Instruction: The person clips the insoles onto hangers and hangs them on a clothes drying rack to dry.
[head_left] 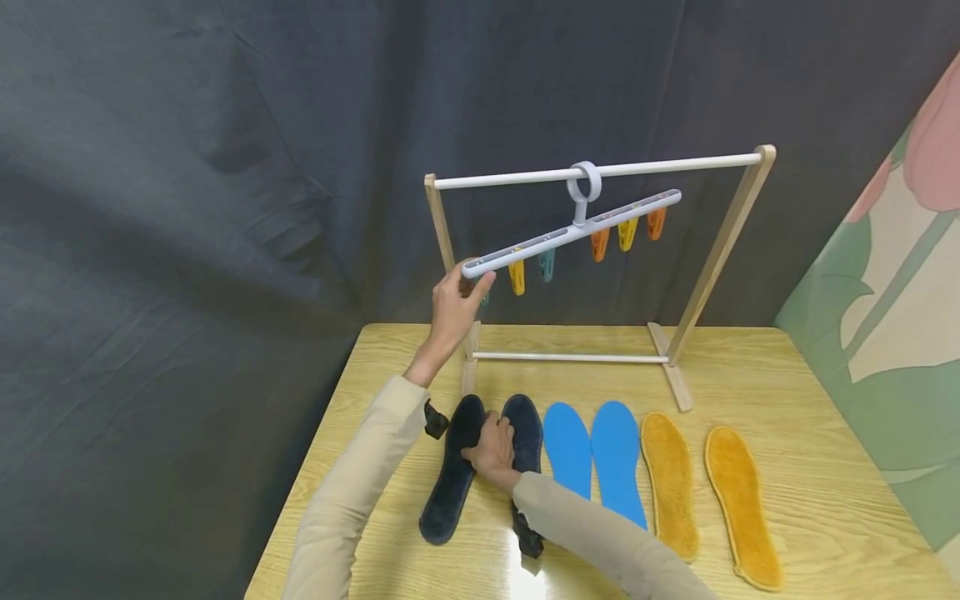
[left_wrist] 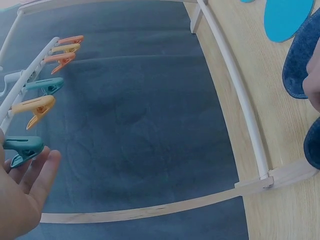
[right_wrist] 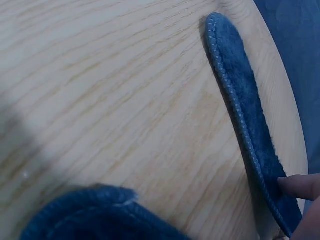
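My left hand (head_left: 453, 304) holds the left end of a white bar hanger (head_left: 540, 243), beside a teal clip (left_wrist: 25, 145). More clips, orange, yellow (head_left: 517, 277) and teal, hang along the bar. My right hand (head_left: 493, 450) is low over the table between two dark plush insoles. Its thumb (right_wrist: 299, 186) touches the top of the left dark insole (head_left: 444, 504); its fingers lie toward the right dark insole (head_left: 525, 421), partly covered by the hand and sleeve. I cannot tell whether the right fingers grip an edge.
The hanger's ring (head_left: 584, 182) is around the top rail (head_left: 675, 167) of a wooden stand with a lower rail (head_left: 570, 357). Right of the dark pair, two blue insoles (head_left: 617, 458) and two orange-yellow insoles (head_left: 742, 508) lie on the wooden table (head_left: 825, 467). A dark curtain (head_left: 187, 250) hangs behind.
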